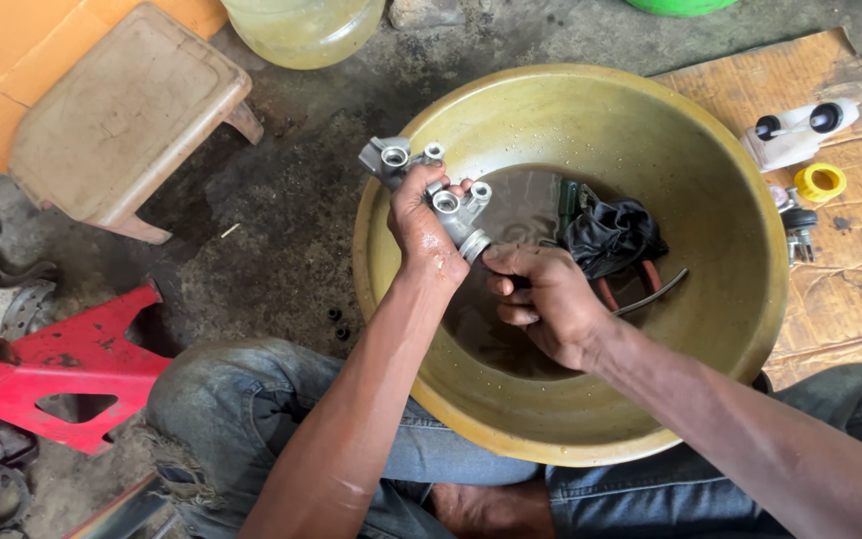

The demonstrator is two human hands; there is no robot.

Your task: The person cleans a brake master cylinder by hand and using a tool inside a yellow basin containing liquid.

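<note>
My left hand (419,225) grips a silver metal cylinder body (421,175) with several round ports, holding it tilted over the left side of a large yellow basin (710,200). My right hand (546,299) is closed at the lower open end of that part, fingers touching its rim; what it pinches is hidden. Dark liquid lies in the basin's bottom with a black rag (613,235) and pliers with red handles (626,289) in it.
A beige plastic stool (127,115) stands at the upper left, beside a clear jug (301,30). Cardboard (850,260) on the right carries a white reservoir (800,130), a yellow cap (820,182) and a small metal part (795,225). A red metal frame (62,369) lies at left.
</note>
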